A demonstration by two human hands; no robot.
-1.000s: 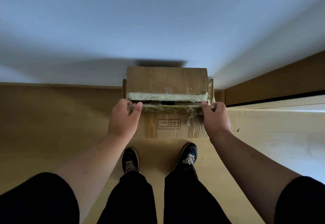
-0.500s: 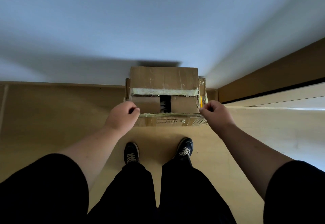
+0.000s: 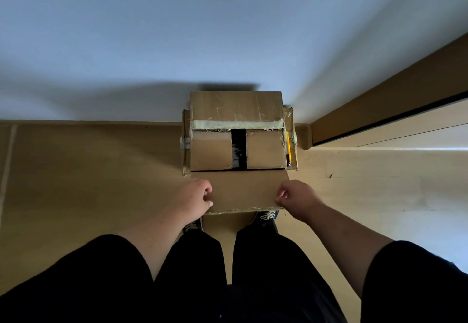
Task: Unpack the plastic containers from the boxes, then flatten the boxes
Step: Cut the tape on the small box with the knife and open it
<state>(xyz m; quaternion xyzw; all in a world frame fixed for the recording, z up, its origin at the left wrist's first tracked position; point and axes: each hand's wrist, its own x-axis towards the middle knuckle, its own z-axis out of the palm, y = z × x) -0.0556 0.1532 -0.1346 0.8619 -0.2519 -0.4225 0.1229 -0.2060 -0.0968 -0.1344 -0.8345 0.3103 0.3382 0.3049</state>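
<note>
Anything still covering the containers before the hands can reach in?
Yes. Two inner flaps lie closed over the box, leaving a narrow dark gap. Both hands grip the near flap.

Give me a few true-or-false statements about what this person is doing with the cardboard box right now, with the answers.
1. Both hands hold the near flap of the cardboard box. True: the left hand and the right hand grip its two side edges.
2. The two inner flaps are folded wide open. False: they lie closed, with a dark gap between them.
3. The box stands on a table. False: it stands on the floor, against the wall.
4. The far flap stands up. True.
</note>
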